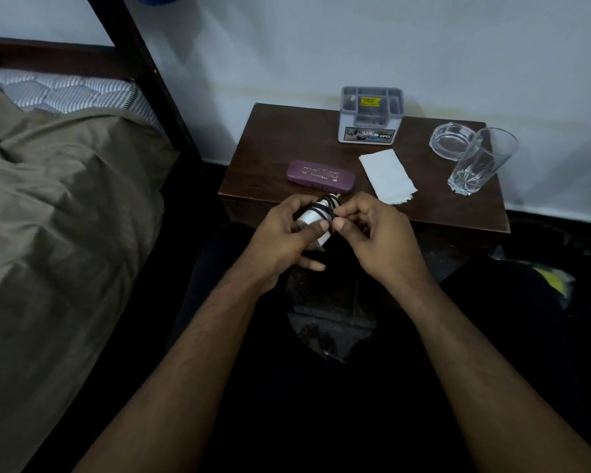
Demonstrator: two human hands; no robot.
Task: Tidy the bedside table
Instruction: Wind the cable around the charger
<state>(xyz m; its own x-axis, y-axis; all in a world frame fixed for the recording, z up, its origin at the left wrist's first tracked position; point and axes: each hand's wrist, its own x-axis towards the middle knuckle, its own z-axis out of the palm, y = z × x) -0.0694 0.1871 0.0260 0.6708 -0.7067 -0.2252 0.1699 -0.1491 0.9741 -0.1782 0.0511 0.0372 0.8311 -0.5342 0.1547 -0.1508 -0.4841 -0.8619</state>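
A dark wooden bedside table (273, 131) stands against the white wall. In front of its near edge, my left hand (280, 233) grips a white charger plug (313, 216) with a black cable (325, 206) wound around it. My right hand (372, 230) pinches the cable at the plug's right side. On the table lie a maroon glasses case (321, 176) and a white paper napkin (388, 175). A grey organiser box (371, 114) stands at the back. A drinking glass (481, 160) and a glass ashtray (449, 139) sit at the right.
A bed with an olive cover (58, 213) fills the left, with its dark wooden frame (144, 63) between it and the table. The floor below is dark. A dark bag with something yellow (553, 278) lies at the right of the table.
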